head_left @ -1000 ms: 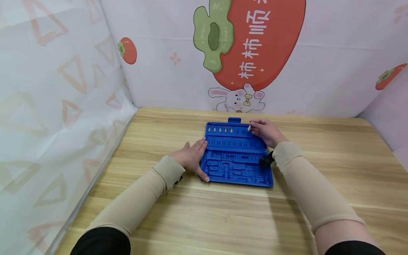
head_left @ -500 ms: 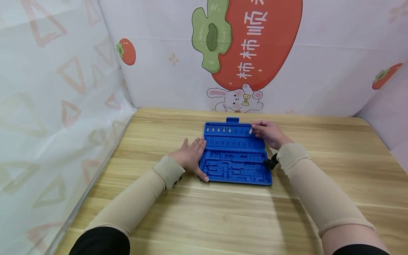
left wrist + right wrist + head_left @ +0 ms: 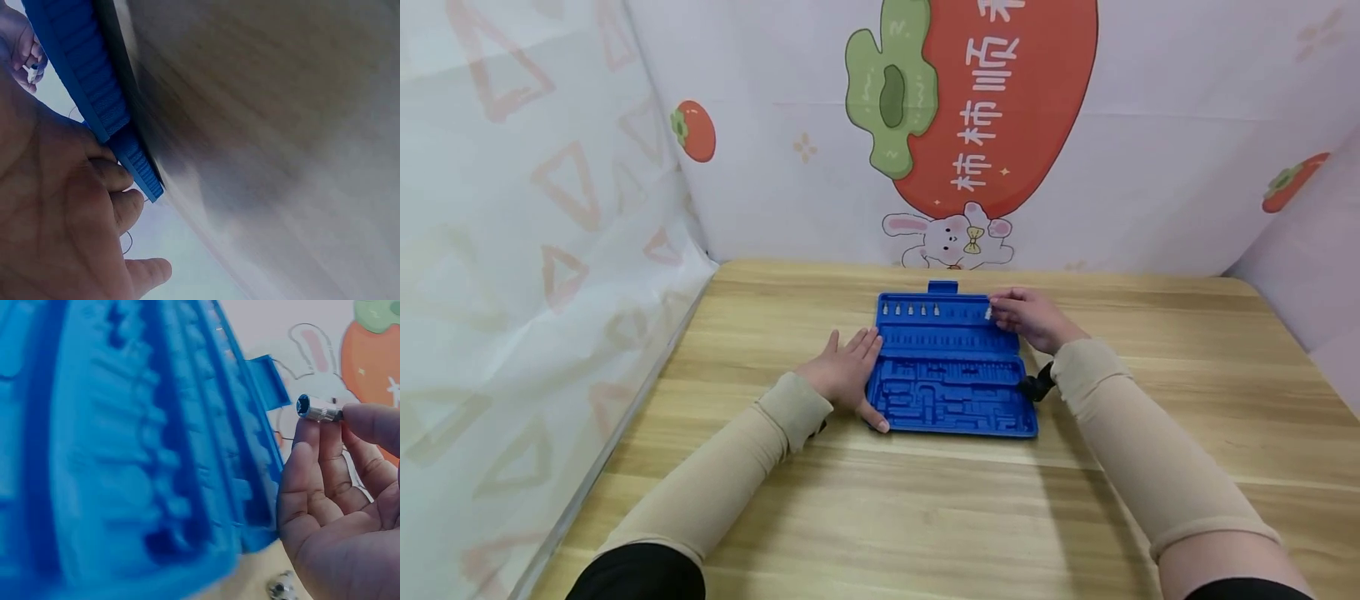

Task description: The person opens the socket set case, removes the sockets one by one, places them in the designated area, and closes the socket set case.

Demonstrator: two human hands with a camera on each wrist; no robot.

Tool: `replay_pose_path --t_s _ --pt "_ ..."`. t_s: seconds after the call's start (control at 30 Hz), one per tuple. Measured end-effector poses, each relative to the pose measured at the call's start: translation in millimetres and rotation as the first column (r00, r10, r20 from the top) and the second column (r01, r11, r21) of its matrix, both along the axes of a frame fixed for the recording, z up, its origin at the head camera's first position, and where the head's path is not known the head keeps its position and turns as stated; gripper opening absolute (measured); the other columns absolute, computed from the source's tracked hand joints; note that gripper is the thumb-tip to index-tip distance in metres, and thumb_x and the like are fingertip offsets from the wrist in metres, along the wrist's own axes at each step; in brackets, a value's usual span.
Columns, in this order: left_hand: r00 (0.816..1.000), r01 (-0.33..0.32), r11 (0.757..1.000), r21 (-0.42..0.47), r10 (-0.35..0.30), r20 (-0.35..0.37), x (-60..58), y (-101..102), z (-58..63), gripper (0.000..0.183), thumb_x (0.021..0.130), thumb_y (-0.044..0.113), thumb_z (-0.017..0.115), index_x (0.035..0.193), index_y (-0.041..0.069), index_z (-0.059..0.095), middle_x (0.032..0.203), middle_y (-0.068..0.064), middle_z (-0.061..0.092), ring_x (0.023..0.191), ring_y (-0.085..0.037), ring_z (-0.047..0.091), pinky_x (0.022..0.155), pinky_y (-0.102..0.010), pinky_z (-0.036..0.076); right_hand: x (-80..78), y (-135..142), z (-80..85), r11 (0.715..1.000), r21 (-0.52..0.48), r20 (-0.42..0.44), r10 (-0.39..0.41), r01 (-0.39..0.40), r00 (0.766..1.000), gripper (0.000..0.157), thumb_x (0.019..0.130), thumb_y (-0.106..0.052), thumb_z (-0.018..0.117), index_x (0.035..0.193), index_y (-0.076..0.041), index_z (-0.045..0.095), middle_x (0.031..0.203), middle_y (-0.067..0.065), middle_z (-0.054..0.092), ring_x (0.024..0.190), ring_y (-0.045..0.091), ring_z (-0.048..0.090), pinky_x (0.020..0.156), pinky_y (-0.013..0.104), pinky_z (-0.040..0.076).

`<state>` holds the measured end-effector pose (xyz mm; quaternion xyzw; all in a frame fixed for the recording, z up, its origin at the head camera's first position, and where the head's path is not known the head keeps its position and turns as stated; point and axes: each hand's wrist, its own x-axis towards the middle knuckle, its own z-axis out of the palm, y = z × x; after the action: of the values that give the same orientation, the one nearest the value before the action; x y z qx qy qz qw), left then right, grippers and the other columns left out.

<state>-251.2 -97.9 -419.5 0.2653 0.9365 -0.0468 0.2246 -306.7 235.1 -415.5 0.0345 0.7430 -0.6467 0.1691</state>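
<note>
A blue plastic tool case (image 3: 955,398) lies unfolded on the wooden table, its moulded slots facing up. My left hand (image 3: 844,375) rests against the case's left side, fingers straight and spread; the left wrist view shows the palm (image 3: 56,206) beside the blue edge (image 3: 94,81). At the case's far right corner, my right hand (image 3: 1033,319) pinches a small silver socket (image 3: 320,410) between thumb and fingertips. The socket is held above the case, its hollow end showing in the right wrist view. Several similar sockets (image 3: 911,308) sit in the far row's left slots.
The case's latch tab (image 3: 943,287) sticks out at the far edge. Another shiny metal piece (image 3: 282,586) lies on the table by the case's right side. A printed cloth wall (image 3: 760,192) rises behind the table (image 3: 880,517), another on the left.
My right hand, with the socket in its pinch, has shifted slightly right and nearer relative to the case. The left hand keeps its place. The head view has tilted a little.
</note>
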Motion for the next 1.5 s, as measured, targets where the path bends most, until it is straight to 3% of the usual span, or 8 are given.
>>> replay_pose_path --t_s 0.27,0.5,0.8,1.0,1.13,1.27,1.5 --pt "1.000 0.002 1.000 0.014 -0.002 -0.010 2.1 -2 -2.5 0.147 0.067 0.088 0.070 0.165 0.005 -0.002 0.172 -0.012 -0.008 0.157 -0.027 -0.008 0.122 -0.059 -0.006 3.5 19 1.3 0.998 0.036 -0.001 -0.049 0.049 0.999 0.038 0.110 -0.020 0.052 0.138 0.005 0.048 0.122 0.007 0.060 0.098 0.009 0.062 0.093 0.025 0.053" --pt "0.999 0.031 0.999 0.017 -0.031 -0.016 3.4 -4 -4.6 0.146 0.070 0.088 0.067 0.165 0.004 -0.006 0.171 -0.012 -0.011 0.157 -0.028 -0.010 0.122 -0.056 -0.009 10.2 31 -6.5 0.999 0.000 0.003 -0.044 0.044 0.999 0.023 0.110 -0.016 0.052 0.125 0.001 0.053 0.105 -0.003 0.064 0.093 0.006 0.063 0.088 0.023 0.054" --pt "0.999 0.032 0.999 0.042 -0.032 0.002 0.4 -2 -8.2 0.146 0.070 0.089 0.067 0.164 0.005 -0.007 0.171 -0.012 -0.013 0.157 -0.027 -0.011 0.121 -0.057 -0.010 8.8 48 3.8 0.997 -0.020 -0.026 -0.070 0.070 0.997 0.021 0.109 -0.012 0.052 0.125 0.001 0.052 0.098 -0.007 0.064 0.086 0.004 0.062 0.083 0.021 0.054" --pt "1.000 0.023 0.998 0.059 -0.024 0.007 -0.9 -5 -9.1 0.147 0.069 0.088 0.069 0.165 0.004 -0.006 0.171 -0.012 -0.010 0.157 -0.028 -0.009 0.121 -0.057 -0.009 7.8 59 2.0 0.994 0.042 -0.036 -0.099 0.101 0.994 0.031 0.109 -0.014 0.052 0.133 0.006 0.051 0.099 -0.008 0.061 0.085 0.004 0.059 0.082 0.019 0.054" --pt "1.000 0.017 0.998 0.059 -0.018 0.005 -1.0 -10 -10.8 0.148 0.069 0.089 0.067 0.165 0.004 -0.007 0.172 -0.012 -0.010 0.157 -0.028 -0.009 0.121 -0.057 -0.009 5.7 62 1.2 0.983 0.161 -0.054 -0.078 0.086 0.996 0.044 0.110 -0.017 0.051 0.144 0.011 0.044 0.110 -0.003 0.057 0.090 0.003 0.058 0.087 0.021 0.053" --pt "1.000 0.016 0.998 0.069 -0.017 0.006 -1.9 -11 -13.6 0.148 0.069 0.090 0.066 0.165 0.004 -0.007 0.172 -0.012 -0.010 0.157 -0.029 -0.009 0.121 -0.057 -0.009 4.6 70 2.3 0.956 0.279 -0.071 -0.072 0.089 0.995 0.048 0.110 -0.018 0.049 0.147 0.012 0.042 0.117 0.003 0.055 0.091 0.004 0.059 0.088 0.021 0.053" --pt "1.000 0.027 0.998 0.051 -0.027 0.003 -2.8 -7 -9.9 0.147 0.069 0.088 0.068 0.165 0.003 -0.005 0.172 -0.013 -0.009 0.157 -0.029 -0.008 0.122 -0.058 -0.007 9.2 84 -1.8 0.935 0.329 -0.061 -0.121 0.134 0.991 0.047 0.110 -0.016 0.050 0.145 0.015 0.045 0.103 -0.003 0.060 0.085 0.004 0.059 0.079 0.019 0.054"
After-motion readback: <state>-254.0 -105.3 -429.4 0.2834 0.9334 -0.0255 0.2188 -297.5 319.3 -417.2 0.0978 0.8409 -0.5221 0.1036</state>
